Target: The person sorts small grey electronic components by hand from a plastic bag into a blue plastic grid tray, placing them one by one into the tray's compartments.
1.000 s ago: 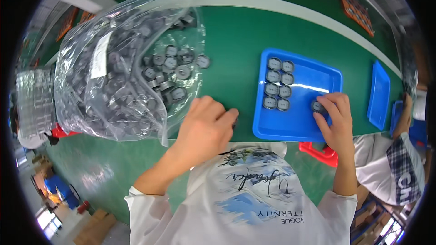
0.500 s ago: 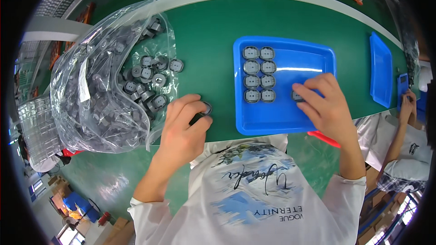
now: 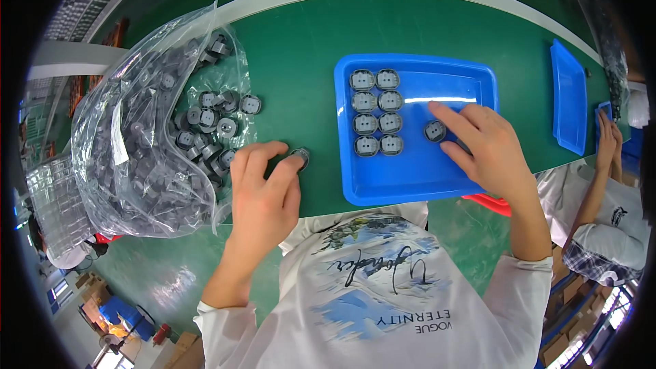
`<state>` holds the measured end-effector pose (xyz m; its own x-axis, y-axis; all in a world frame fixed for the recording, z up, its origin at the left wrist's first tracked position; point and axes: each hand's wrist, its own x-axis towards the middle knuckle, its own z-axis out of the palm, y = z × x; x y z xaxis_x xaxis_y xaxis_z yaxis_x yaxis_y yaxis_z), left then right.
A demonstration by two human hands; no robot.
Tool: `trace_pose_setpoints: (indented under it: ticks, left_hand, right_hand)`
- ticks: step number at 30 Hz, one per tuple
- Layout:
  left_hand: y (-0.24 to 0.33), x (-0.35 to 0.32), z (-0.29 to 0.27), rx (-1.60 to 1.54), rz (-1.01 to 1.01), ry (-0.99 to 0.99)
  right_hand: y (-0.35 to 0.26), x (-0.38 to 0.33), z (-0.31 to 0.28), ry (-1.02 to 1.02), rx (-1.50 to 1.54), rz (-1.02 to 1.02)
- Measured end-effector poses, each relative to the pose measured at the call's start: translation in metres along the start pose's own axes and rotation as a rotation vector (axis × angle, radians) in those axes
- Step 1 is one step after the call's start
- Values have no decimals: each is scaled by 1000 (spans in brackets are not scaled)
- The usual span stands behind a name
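My left hand (image 3: 263, 188) is at the table's front edge, fingers spread. A small grey rounded plastic part (image 3: 301, 157) stands on the table against one fingertip, not enclosed by the hand. Inside the blue tray (image 3: 347, 178), my right hand (image 3: 488, 147) has its thumb and index finger apart. Between and just left of them sits another grey rounded part (image 3: 434, 131), apparently free of the fingers. Two columns of similar grey parts (image 3: 365, 124) with small holes on top fill the tray's left side.
A large clear plastic bag (image 3: 123, 184) of loose grey parts lies at the left, several spilling from its mouth. One part (image 3: 251, 104) sits at the bag's edge. A second blue tray (image 3: 568, 99) is at the right, near another person's hands (image 3: 608, 140).
My right hand's fingers have opened from the part in the tray, exposing it. My left hand's fingers have spread, and its part now stands beside the fingertip. The view has shifted slightly.
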<state>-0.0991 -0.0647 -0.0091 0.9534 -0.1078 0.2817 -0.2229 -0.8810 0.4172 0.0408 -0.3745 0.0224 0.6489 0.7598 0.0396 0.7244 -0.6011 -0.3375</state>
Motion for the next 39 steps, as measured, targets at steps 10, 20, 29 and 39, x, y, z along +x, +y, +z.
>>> trace_pose_setpoints:
  ticks: [10,20,29,39]
  left_hand:
    - [9,2,3,-116,-39,44]
    - [49,25,17,-261,217,-27]
    - [55,37,17,-159,96,-143]
    - [53,46,11,-196,102,-173]
  right_hand:
    - [2,-9,4,6,90,-140]
    - [-30,8,22,-38,274,-276]
    - [-35,10,29,14,257,-275]
    - [-31,3,21,10,252,-205]
